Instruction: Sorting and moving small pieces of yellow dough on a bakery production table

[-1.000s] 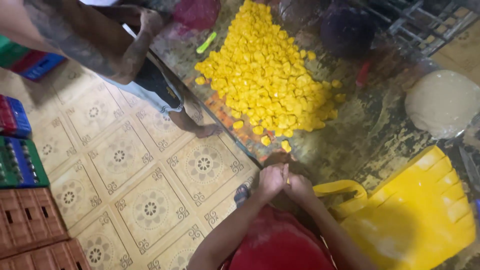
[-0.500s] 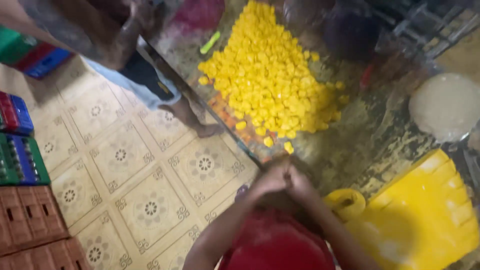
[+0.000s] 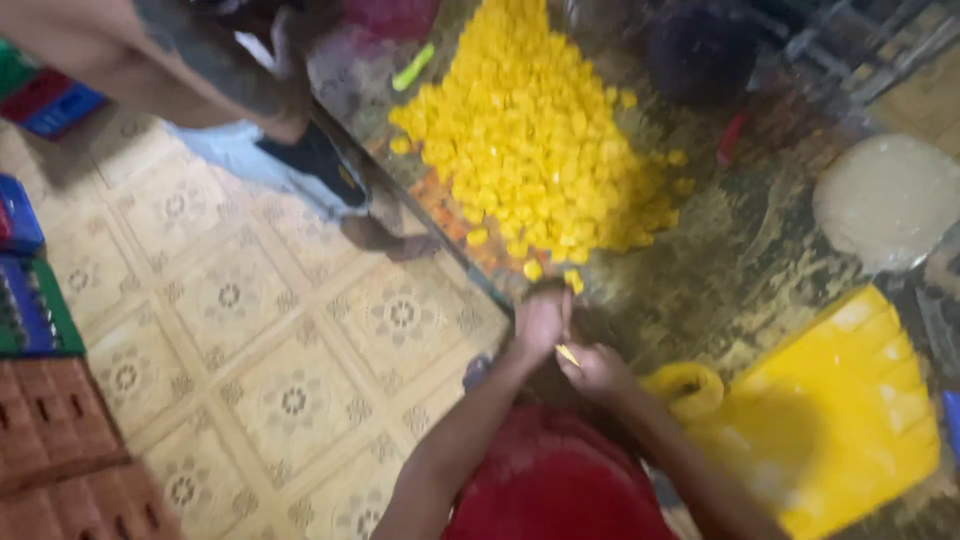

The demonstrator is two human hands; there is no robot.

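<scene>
A big heap of small yellow caps (image 3: 540,150) lies on a shiny dark tabletop (image 3: 760,260). My left hand (image 3: 540,320) rests at the heap's near edge, just under a few stray caps (image 3: 574,282), fingers curled; blur hides what is in it. Just below and to its right, my right hand (image 3: 600,372) pinches a small yellow cap (image 3: 567,354) between the two hands. Both forearms rise from the bottom of the view over a red rounded shape (image 3: 550,480).
A yellow plastic scoop with a handle (image 3: 830,400) lies right of my hands. A pale round lid (image 3: 890,200) sits farther right. Another person (image 3: 200,60) leans in at top left over the patterned tile floor (image 3: 280,340). Coloured and brown crates (image 3: 50,420) line the left edge.
My hands, pressed together a second ago, have parted slightly. The left hand has moved up to the heap's edge. The other person has shifted farther toward the upper left.
</scene>
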